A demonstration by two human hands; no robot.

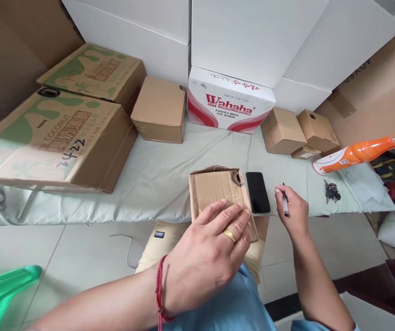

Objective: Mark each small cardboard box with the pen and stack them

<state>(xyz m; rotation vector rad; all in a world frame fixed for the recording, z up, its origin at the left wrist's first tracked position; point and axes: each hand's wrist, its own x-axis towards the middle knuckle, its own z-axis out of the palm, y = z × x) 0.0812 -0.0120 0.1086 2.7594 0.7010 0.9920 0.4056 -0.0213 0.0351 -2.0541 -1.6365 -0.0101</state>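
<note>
A small brown cardboard box [214, 186] sits at the front edge of the cloth-covered table, with a dark, ragged hole near its far right corner. My left hand [214, 250] lies flat over the near part of its top, fingers stretched out and pointing away from me. To the right, my right hand [294, 209] grips a pen [285, 200] upright between thumb and fingers, just off the table's edge. Between the box and that hand lies a black phone [258, 192], screen up.
Large coconut cartons [42, 133] stand at the left, a plain box [161, 110] beside them. A Wahaha carton [230, 103] is at the back, with small boxes [283, 131] to its right. An orange bottle [359, 154] and keys [331, 191] are at the right.
</note>
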